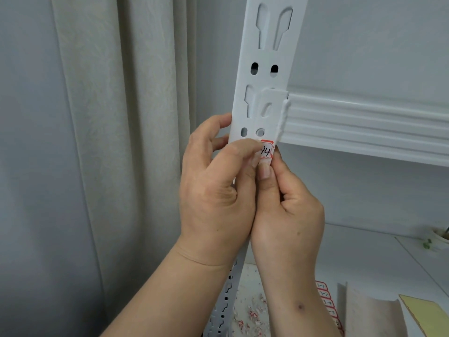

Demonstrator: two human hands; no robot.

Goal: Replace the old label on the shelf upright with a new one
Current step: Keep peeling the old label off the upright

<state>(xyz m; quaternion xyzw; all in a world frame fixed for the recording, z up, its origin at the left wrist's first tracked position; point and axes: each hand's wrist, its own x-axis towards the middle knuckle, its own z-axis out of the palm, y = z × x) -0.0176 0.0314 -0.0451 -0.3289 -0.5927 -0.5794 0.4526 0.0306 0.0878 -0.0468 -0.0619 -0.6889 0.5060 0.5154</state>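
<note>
A white metal shelf upright (264, 69) with keyhole slots rises through the middle of the view. Just below a pair of oval holes on it sits a small red-bordered label (266, 150) with "14" handwritten in black. My left hand (213, 190) wraps its fingers behind the upright, and its thumb covers the label's left part. From below, my right hand (289, 210) has its thumb tip against the label's lower edge, its fingers curled behind the post. Whether the label is fully stuck down I cannot tell.
A white shelf beam (364, 125) runs right from the upright. On the shelf below lie torn red-and-white label scraps (252, 314), a sheet of numbered red-bordered labels (325, 297), a beige cloth (369, 314) and a yellow pad (427, 314). Grey curtain (97, 142) hangs left.
</note>
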